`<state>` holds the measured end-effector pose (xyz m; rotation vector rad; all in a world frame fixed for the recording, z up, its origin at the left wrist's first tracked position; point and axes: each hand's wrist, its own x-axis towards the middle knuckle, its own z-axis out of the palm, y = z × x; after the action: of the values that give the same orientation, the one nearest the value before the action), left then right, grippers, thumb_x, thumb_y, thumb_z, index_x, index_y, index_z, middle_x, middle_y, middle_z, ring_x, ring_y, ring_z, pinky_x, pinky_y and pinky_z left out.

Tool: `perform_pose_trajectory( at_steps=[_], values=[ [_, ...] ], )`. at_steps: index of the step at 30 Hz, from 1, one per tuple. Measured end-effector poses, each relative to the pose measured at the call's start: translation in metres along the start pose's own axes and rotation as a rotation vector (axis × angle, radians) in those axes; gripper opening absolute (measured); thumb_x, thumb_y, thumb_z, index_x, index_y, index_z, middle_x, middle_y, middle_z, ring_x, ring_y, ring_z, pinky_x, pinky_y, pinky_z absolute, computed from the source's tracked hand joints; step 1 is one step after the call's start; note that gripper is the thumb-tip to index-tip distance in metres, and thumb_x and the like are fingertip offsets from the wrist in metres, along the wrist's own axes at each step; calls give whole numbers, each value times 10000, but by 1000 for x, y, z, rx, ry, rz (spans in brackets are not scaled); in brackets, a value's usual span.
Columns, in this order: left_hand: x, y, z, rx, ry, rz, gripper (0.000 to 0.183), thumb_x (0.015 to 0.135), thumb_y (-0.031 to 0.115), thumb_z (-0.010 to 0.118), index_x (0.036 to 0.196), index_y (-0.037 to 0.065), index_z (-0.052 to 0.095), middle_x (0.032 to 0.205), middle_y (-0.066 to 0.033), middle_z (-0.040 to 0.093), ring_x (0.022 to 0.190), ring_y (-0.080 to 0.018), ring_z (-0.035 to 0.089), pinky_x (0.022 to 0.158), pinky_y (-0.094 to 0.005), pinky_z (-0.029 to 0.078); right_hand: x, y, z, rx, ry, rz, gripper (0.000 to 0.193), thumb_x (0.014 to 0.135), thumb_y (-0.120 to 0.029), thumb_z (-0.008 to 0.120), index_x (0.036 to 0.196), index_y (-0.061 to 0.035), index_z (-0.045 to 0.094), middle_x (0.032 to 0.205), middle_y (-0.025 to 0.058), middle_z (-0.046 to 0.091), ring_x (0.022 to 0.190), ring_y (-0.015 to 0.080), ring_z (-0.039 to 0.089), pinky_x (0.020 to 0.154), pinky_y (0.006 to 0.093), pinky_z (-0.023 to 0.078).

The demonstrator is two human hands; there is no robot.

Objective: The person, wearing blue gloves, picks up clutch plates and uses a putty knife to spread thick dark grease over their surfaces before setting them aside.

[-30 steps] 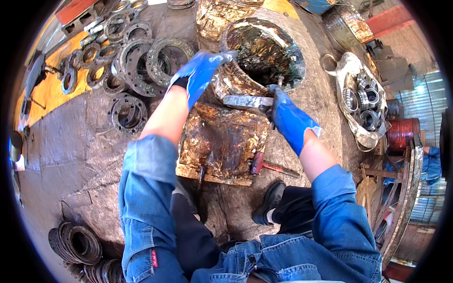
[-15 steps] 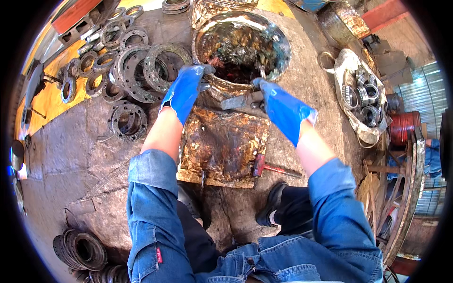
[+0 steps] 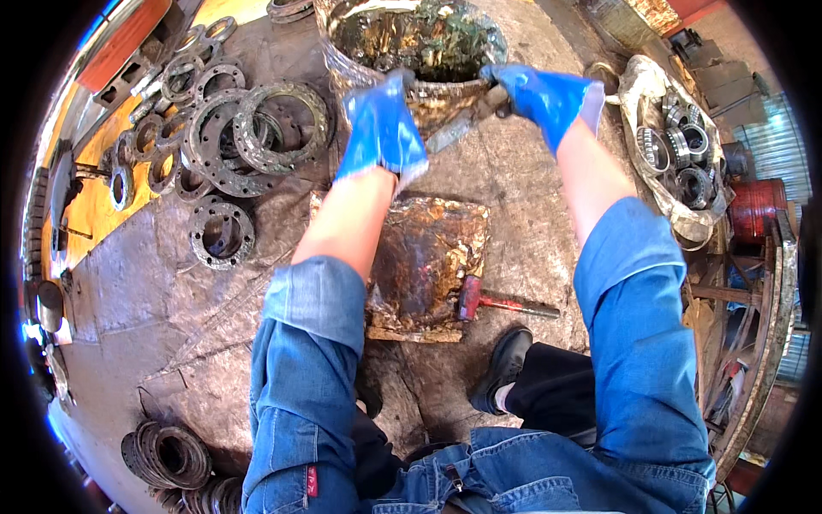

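A round metal drum [image 3: 415, 83] with dark, greasy residue inside stands ahead of me at the top of the view. My left hand [image 3: 383, 120], in a blue glove, is closed at the drum's near left rim, with its fingertips partly hidden. At the near right rim is my right hand [image 3: 541, 96], also gloved in blue. It holds a flat-bladed scraper [image 3: 455, 131], whose blade points left and toward me, outside the drum. A grease-stained board or sheet [image 3: 419, 265] lies below, partly covered by my left forearm. On its right edge rests a red-headed hammer [image 3: 505, 303].
Dirty metal rings and flanges [image 3: 224, 137] cover the floor at left. More rings [image 3: 167, 458] are stacked at lower left. On the right a pale sack [image 3: 638, 98] holds bearings [image 3: 676, 147], near a red container [image 3: 758, 210] and a curved metal frame [image 3: 766, 334].
The drum sits higher in view, its opening showing less. Both hands have gone up with it, still at the rim. The scraper's blade now tilts more steeply.
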<state>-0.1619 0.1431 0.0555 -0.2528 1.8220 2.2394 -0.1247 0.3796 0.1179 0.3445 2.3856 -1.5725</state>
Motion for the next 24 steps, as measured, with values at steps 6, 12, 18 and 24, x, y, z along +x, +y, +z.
perform_pose_trajectory(
  at_steps=[6, 12, 18, 24],
  values=[
    [-25, 24, -15, 31, -276, 12, 362, 993, 200, 408, 1309, 94, 550, 1400, -110, 466, 1189, -198, 504, 977, -307, 447, -33, 11, 4, 57, 52, -91, 379, 962, -282, 505, 1311, -141, 556, 941, 54, 679, 800, 111, 590, 690, 229, 486],
    [-42, 28, -118, 231, -427, -21, 453, 989, 317, 485, 1314, 2, 497, 1189, -167, 602, 1015, -219, 612, 836, -315, 537, -81, 45, 25, 129, -24, 111, 413, 924, -323, 569, 1282, -117, 552, 875, 60, 674, 606, 121, 551, 502, 218, 410],
    [-87, -64, -238, 788, -166, -308, 500, 851, 406, 676, 1105, -22, 623, 960, -117, 634, 850, -185, 573, 689, -301, 453, -126, 234, 78, 675, 311, 767, 286, 889, -394, 607, 974, -123, 643, 747, 84, 677, 471, 214, 541, 373, 311, 350],
    [-135, -150, -295, 661, -84, -595, 360, 818, 342, 727, 974, 29, 642, 849, -39, 621, 667, -136, 504, 582, -285, 390, -114, 256, 107, 494, 376, 919, 333, 833, -517, 653, 803, -186, 650, 576, 59, 599, 400, 173, 464, 329, 329, 263]
  ],
)
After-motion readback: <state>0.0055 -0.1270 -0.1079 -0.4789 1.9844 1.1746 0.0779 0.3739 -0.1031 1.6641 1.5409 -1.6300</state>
